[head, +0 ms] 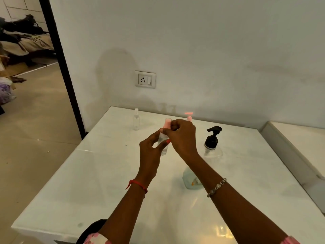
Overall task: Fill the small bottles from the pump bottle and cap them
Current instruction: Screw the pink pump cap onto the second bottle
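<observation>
My left hand grips the body of a small clear bottle held upright above the white table. My right hand pinches its pink-topped cap at the neck. A clear pump bottle with a black pump stands to the right of my hands. Behind my right hand a pink pump top shows; its bottle is hidden. Another small clear bottle stands at the far left of the table. A clear bottle stands under my right forearm.
A white wall with a power socket backs the table. A white ledge runs along the right. A black door frame and open floor lie to the left.
</observation>
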